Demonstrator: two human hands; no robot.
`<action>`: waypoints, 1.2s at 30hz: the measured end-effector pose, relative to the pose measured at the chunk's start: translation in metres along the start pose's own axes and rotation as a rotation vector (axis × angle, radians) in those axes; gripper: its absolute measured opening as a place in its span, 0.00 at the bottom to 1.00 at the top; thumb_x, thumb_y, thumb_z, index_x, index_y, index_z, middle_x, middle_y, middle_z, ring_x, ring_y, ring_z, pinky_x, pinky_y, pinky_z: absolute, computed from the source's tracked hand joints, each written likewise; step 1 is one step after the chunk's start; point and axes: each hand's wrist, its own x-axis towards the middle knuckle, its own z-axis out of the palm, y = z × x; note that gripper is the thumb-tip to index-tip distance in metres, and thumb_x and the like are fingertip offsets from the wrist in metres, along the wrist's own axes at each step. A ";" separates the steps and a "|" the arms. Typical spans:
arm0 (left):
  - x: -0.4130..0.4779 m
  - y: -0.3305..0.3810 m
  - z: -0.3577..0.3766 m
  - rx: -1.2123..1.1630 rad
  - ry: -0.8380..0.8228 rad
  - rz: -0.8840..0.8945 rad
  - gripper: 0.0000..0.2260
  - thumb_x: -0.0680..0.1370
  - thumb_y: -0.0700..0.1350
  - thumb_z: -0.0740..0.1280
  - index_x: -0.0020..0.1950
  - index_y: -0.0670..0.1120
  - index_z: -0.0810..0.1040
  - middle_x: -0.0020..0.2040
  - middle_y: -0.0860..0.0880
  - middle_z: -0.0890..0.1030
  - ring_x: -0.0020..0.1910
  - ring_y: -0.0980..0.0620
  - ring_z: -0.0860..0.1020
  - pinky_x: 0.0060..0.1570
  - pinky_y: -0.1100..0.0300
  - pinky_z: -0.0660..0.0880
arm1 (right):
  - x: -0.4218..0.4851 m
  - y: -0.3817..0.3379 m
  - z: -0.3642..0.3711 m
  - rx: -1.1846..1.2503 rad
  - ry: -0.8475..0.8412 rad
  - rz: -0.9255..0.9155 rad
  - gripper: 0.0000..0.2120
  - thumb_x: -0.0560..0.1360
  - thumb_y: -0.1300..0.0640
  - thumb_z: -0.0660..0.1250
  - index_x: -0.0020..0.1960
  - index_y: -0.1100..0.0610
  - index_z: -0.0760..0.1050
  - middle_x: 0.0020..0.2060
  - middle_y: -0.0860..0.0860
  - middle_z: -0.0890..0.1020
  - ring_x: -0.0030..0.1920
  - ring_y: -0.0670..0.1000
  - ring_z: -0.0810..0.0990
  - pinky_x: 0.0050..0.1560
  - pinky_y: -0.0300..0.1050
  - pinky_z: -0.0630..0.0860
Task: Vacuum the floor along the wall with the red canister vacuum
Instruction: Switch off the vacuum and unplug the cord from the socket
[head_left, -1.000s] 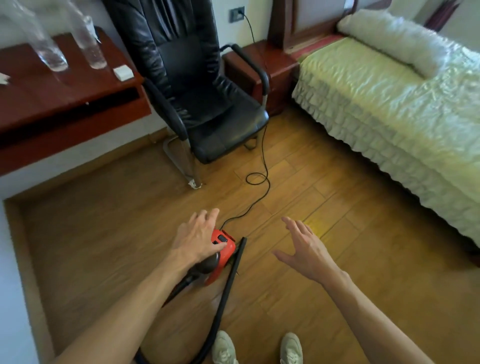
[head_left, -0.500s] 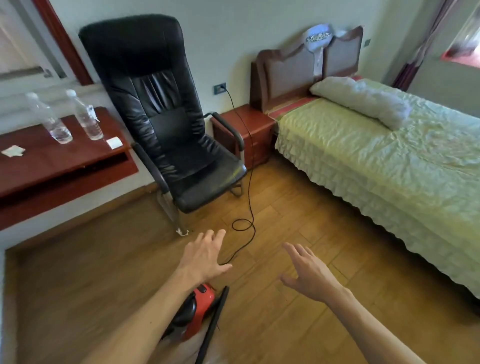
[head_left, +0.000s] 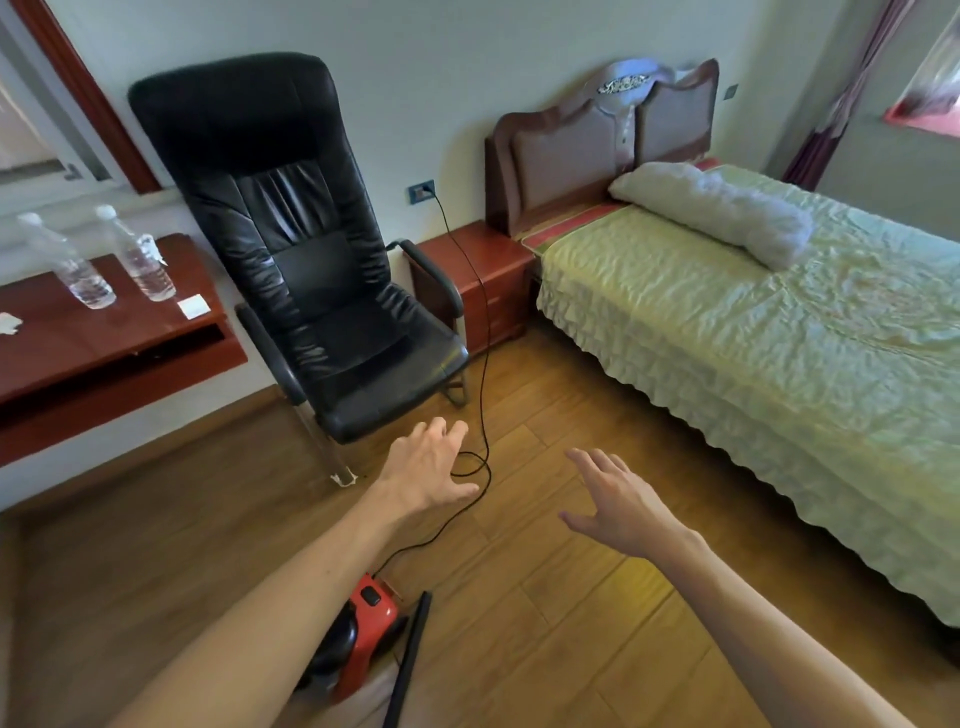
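The red canister vacuum (head_left: 366, 631) sits on the wooden floor at the bottom of the view, partly hidden under my left forearm. Its black tube (head_left: 410, 654) lies just to its right. A black power cord (head_left: 480, 364) runs from the vacuum across the floor, loops, and climbs to the wall socket (head_left: 421, 192). My left hand (head_left: 428, 467) hovers above the floor in front of the chair, fingers spread and holding nothing. My right hand (head_left: 618, 501) floats to its right, fingers straight and also empty.
A black leather armchair (head_left: 306, 270) stands against the wall. A red wooden desk (head_left: 104, 343) with two water bottles (head_left: 140, 257) is at the left. A red nightstand (head_left: 478, 280) and a bed with a green cover (head_left: 753, 332) fill the right side.
My left hand has lifted off the vacuum and both hands have risen. My head has tilted up, so the vacuum now sits low in the view.
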 end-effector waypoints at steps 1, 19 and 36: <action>0.009 0.002 -0.002 0.002 0.001 0.008 0.34 0.72 0.65 0.68 0.71 0.49 0.64 0.63 0.47 0.74 0.61 0.48 0.75 0.53 0.54 0.77 | 0.005 0.006 -0.003 0.000 0.006 -0.003 0.40 0.77 0.37 0.66 0.80 0.52 0.53 0.68 0.50 0.72 0.66 0.52 0.70 0.63 0.46 0.75; 0.274 -0.003 -0.029 0.027 -0.011 0.036 0.35 0.71 0.65 0.68 0.72 0.49 0.63 0.63 0.47 0.73 0.60 0.47 0.74 0.53 0.51 0.78 | 0.221 0.134 -0.107 0.040 0.007 0.075 0.39 0.77 0.40 0.67 0.80 0.53 0.54 0.72 0.51 0.69 0.71 0.54 0.68 0.64 0.48 0.73; 0.539 0.022 -0.047 -0.143 0.080 -0.122 0.33 0.73 0.63 0.68 0.73 0.51 0.63 0.64 0.50 0.74 0.62 0.50 0.74 0.55 0.52 0.77 | 0.439 0.307 -0.202 0.141 0.068 -0.066 0.38 0.77 0.39 0.67 0.80 0.50 0.54 0.73 0.50 0.68 0.73 0.52 0.67 0.71 0.48 0.69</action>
